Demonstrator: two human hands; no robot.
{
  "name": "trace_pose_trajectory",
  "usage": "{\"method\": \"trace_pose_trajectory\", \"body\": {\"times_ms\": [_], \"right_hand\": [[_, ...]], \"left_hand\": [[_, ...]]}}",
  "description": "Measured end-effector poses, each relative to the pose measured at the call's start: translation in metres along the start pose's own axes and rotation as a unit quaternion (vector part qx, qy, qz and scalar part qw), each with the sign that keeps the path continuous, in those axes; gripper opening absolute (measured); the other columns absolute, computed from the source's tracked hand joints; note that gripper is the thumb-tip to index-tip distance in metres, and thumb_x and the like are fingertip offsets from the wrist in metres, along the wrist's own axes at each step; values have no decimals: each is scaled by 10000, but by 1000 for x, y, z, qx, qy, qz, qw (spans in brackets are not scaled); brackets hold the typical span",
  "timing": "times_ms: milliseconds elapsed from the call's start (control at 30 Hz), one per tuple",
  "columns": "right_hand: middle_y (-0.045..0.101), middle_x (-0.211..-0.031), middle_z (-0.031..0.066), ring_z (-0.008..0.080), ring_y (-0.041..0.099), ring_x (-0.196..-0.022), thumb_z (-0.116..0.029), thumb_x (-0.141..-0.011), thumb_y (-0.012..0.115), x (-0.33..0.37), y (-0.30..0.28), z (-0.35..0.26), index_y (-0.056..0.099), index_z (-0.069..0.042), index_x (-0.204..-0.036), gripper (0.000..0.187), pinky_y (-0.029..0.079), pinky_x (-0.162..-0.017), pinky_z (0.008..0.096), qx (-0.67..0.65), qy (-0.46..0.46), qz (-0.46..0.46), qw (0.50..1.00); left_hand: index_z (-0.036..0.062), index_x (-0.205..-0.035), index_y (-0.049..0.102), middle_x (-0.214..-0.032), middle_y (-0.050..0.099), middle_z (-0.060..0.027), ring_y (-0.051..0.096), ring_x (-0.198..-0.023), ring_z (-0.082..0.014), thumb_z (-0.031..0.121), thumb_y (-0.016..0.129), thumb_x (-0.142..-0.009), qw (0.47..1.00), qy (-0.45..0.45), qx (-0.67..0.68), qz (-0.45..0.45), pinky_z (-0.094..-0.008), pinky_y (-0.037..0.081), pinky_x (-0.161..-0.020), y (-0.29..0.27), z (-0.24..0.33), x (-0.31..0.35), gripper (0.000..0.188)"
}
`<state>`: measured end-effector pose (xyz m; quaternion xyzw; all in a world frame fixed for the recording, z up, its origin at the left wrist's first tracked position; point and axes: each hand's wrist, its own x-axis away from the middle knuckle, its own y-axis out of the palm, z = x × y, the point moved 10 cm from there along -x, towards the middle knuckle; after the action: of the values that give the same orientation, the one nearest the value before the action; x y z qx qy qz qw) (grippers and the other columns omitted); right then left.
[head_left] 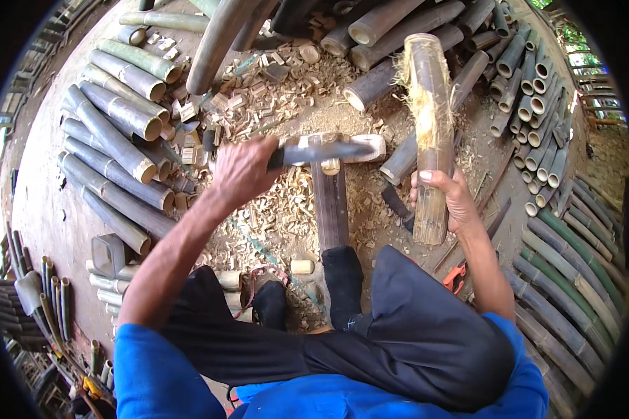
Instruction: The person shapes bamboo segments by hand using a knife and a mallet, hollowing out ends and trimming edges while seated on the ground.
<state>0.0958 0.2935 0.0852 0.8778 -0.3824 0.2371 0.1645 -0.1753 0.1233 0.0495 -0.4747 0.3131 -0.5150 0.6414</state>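
Note:
My left hand (244, 167) is closed round the handle of a knife (332, 151), whose broad blade, blurred by motion, points right. Beneath the blade lies a pale wooden block (370, 146), near the end of a dark bamboo piece (328, 202) that runs toward my foot. My right hand (446, 197) grips a bamboo tube (432, 140) near its lower end. The tube stands nearly upright in the view, with pale frayed fibres hanging from its scraped upper part. Blade and tube are apart.
Wood chips (279, 202) cover the ground ahead. Cut bamboo tubes (119, 115) lie at left, more bamboo tubes (538, 105) at far right, and long poles (573, 279) at right. A dark blade (396, 202) and a tool with an orange handle (456, 278) lie near my right arm.

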Motion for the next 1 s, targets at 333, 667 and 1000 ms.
{"method": "trace_pose_trajectory", "body": {"times_ms": [333,667,1000], "right_hand": [[638,-960,64,115,629,-729,-201,-788,771,-14,22,-5,540,-5,-1258,559,553,-641,282,140,-27,-64,988],[635,-1079,86,160,652,-895,-238,-760,803,-17,37,-17,466,23,-1384,756,539,-789,304,306,-105,-126,938],[650,-880,153,312,703,-757,-287,-730,816,3,94,-28,560,-18,-1123,541,602,-648,413,606,-374,-216,668]], "left_hand": [[46,-927,586,-805,675,-166,674,-726,-369,275,754,-833,992,-37,31,-115,-480,521,-657,47,-11,50,299],[54,-884,612,-730,671,-176,671,-672,-369,257,736,-844,991,-43,28,-127,-488,516,-628,45,-8,43,242],[53,-811,643,-647,641,-192,665,-608,-369,250,588,-923,989,-9,-4,-148,-506,507,-567,41,-13,44,233]]}}
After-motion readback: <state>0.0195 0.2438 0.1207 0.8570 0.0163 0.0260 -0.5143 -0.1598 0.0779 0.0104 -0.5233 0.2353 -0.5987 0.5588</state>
